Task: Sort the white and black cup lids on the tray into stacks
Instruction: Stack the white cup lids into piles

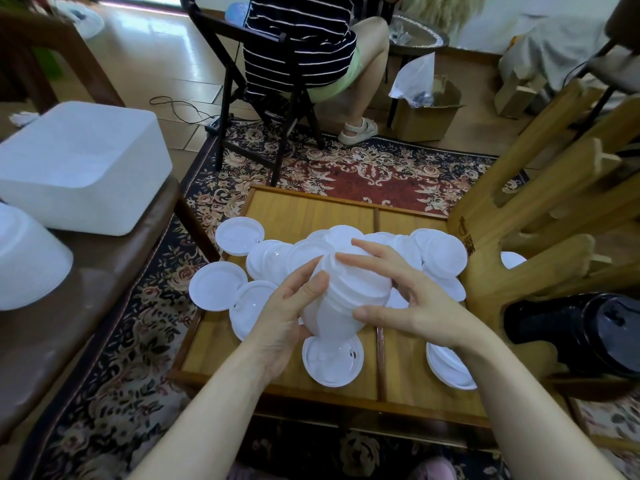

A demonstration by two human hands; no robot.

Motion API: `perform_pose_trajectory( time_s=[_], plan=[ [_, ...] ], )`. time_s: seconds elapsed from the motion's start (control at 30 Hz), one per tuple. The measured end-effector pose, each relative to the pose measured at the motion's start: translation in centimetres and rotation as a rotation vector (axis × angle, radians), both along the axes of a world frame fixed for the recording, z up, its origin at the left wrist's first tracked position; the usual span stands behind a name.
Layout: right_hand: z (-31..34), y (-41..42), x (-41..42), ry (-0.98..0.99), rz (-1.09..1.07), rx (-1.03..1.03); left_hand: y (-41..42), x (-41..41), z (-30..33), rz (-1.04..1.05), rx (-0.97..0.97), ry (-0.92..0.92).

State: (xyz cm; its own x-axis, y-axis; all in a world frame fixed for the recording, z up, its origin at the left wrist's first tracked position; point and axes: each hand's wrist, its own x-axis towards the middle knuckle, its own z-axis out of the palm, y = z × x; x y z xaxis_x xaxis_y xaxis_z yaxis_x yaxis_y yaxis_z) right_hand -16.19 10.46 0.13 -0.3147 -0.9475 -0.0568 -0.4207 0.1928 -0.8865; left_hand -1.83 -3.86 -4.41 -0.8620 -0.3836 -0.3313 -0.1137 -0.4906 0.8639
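A stack of white cup lids (341, 296) is held tilted above the wooden tray (284, 362). My left hand (287, 306) grips the stack from the left and below. My right hand (405, 292) holds its right side, fingers spread over the top lid. Several loose white lids (218, 285) lie scattered on the tray, some hanging over its left edge. Another white lid (332, 360) lies just below the stack, and a short pile of white lids (446, 367) sits at the tray's right. A stack of black lids (588, 336) lies on its side at the far right.
A wooden rack (540, 216) stands right of the tray. Two white tubs (79, 168) sit on a brown table at the left. A person sits on a dark folding chair (263, 81) behind the tray. A cardboard box (427, 112) stands on the floor beyond the patterned rug.
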Motion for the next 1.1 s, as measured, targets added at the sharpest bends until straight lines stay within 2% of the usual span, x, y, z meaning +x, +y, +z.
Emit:
perform_pose_trajectory(
  time_s=[0.3,0.53,0.8,1.1],
  plan=[
    [-0.4,-0.2,0.2,-0.002,-0.028,-0.069,-0.1,0.2,0.2,-0.006,-0.021,0.005],
    [0.1,0.3,-0.3,-0.003,0.034,0.019,-0.1,0.2,0.0,-0.101,-0.062,0.018],
    [-0.3,-0.1,0.1,0.003,-0.037,-0.013,0.0,0.1,0.2,-0.005,-0.046,0.001],
    [-1.1,-0.6,0.7,0.072,-0.086,-0.083,0.1,0.3,0.5,-0.033,-0.131,-0.002]
  ],
)
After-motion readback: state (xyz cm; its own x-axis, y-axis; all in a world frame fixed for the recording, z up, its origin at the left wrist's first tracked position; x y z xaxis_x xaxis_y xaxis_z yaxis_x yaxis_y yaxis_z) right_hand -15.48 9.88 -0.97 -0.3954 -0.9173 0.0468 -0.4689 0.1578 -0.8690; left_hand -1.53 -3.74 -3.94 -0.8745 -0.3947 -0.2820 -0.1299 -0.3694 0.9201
